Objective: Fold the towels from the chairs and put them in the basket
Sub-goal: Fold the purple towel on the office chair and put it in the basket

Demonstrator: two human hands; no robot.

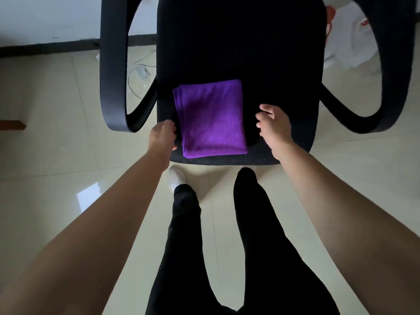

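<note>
A purple towel (210, 118), folded into a neat rectangle, lies flat on the front part of a black office chair's seat (281, 71). My left hand (162, 135) rests at the towel's left edge with its fingers curled down toward the fold; whether it grips the cloth is hidden. A little to the right of the towel, my right hand (273, 125) hovers over the seat with fingers apart and nothing in it. No basket is in view.
The chair's curved black armrests (113, 87) (384, 92) flank the seat on both sides. White plastic bags (354, 42) lie on the tiled floor at the back right, and a loose white cable (138, 73) at the back left. My legs stand just before the seat.
</note>
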